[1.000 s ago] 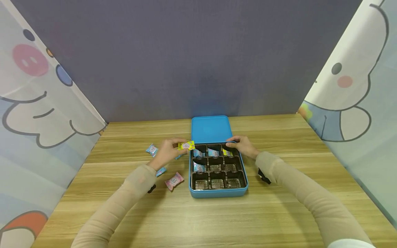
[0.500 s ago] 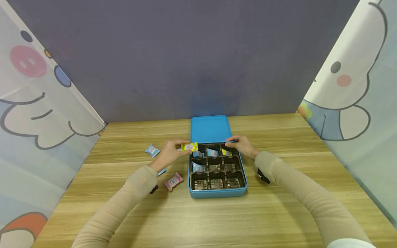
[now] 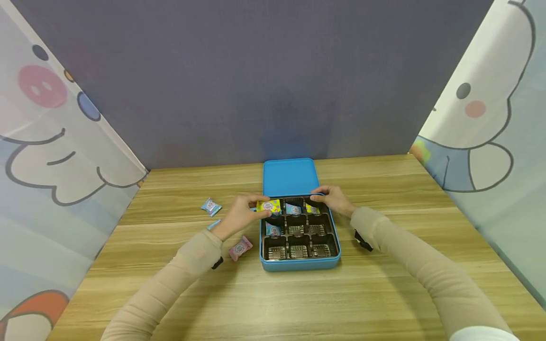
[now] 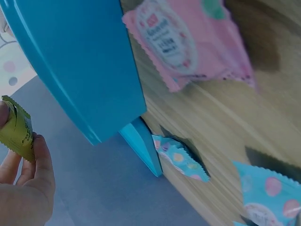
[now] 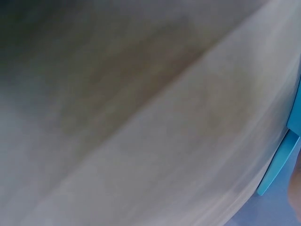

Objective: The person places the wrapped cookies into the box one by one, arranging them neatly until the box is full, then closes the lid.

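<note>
yellow candy [image 3: 268,207] pinched above a blue box [image 3: 300,265]

the left hand [image 3: 241,214] is clamped on the yellow candy, thumb on one side and fingers on the other, holding it up over the back left compartment of the box. the right hand [image 3: 335,201] grips the box at its back right corner, thumb over the rim; its wrist view shows mostly blurred sleeve.

a black tray [image 3: 286,238] with nine compartments sits inside the box. a light blue candy [image 3: 293,209] lies in the back middle compartment, a second yellow candy [image 3: 313,209] in the back right one, and another light blue candy [image 3: 273,230] at the left of the middle row. the blue lid [image 3: 291,177] lies behind the box.

on the wooden table [image 3: 294,308], left of the box, are a pink candy [image 3: 241,248] and a loose blue candy [image 3: 211,207]; more blue wrapper [image 3: 214,224] shows partly hidden by the left wrist.
</note>
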Available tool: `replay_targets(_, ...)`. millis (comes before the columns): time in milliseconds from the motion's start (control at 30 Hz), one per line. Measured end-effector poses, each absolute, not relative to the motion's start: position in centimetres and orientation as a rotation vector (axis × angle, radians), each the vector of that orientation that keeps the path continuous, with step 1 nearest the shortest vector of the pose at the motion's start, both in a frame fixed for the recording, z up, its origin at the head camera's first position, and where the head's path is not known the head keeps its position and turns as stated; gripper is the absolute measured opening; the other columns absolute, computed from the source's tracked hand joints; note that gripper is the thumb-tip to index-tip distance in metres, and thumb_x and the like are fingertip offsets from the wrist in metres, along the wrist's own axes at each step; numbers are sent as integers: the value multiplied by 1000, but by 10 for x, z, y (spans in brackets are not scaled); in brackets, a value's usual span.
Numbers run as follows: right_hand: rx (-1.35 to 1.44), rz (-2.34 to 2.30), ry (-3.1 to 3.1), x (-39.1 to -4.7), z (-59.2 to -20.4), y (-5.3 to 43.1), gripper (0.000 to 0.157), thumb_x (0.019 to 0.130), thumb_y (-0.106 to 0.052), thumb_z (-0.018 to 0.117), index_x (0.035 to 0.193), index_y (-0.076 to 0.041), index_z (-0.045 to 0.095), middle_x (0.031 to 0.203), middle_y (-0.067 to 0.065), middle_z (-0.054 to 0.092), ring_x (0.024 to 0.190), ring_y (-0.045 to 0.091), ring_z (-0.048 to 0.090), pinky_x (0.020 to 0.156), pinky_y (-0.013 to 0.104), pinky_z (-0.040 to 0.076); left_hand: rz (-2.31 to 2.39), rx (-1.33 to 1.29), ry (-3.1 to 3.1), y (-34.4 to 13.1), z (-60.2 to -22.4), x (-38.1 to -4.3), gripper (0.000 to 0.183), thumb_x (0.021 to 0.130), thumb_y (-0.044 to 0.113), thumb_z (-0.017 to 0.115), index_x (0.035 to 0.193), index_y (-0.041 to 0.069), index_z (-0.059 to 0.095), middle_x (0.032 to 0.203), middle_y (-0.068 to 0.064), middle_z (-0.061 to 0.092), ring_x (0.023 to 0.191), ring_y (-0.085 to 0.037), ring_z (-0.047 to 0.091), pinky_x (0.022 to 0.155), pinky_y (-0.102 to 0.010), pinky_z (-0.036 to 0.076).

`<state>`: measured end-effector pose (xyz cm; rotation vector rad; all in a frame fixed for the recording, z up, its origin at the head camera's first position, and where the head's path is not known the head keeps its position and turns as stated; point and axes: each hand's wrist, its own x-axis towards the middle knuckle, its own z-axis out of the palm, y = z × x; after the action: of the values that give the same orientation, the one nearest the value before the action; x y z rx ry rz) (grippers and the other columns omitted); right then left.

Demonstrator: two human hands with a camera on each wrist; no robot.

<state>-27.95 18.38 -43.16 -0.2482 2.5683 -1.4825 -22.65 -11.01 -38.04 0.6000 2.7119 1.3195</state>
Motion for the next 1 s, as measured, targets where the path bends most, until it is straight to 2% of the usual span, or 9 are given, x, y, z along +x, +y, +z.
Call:
replay_targets(167,-246,-1490,2560,-281,-432,184,33,87,-26,64,113,-6,64,122,15,57,116,31,49,99,43,42,1363,644,2663,-106,-380,-225,42,78,21,74,116,7,63,125,-12,57,105,-29,60,87,-36,53)
replay_targets(467,-239,-1500,2546,-277,-430,183,33,87,-24,63,114,-4,63,123,16,56,117,33,48,100,44,41,1373,694,2659,-102,-380,-223,40,76,18,75,114,6,65,122,-13,59,103,-30,61,81,-31,54)
replay_targets(533,-233,-1498,2547,-278,-431,183,33,87,-25,63,114,-5,63,123,15,56,117,32,48,100,44,41,1374,679,2650,-101,-380,-222,41,76,17,75,114,5,65,121,-13,60,102,-30,61,80,-33,55)
replay_targets(700,-249,-1487,2566,-280,-431,183,34,87,-27,64,113,-6,64,121,15,57,116,31,49,99,43,42,1356,663,2651,-97,-380,-222,42,77,17,74,115,4,64,120,-13,61,105,-30,60,87,-42,51)
replay_targets(767,-250,-1490,2567,-280,-430,183,33,87,-26,64,113,-5,64,121,15,57,115,32,50,98,43,42,1337,673,2672,-95,-381,-222,41,77,19,75,115,5,64,120,-12,61,105,-30,60,89,-43,50)
replay_targets(1000,-225,-1501,2548,-278,-430,183,32,87,-25,64,113,-5,64,122,15,56,116,31,49,98,43,43,1277,717,2725,-90,-383,-218,40,76,22,75,112,9,66,118,-8,62,96,-24,62,81,-34,53)
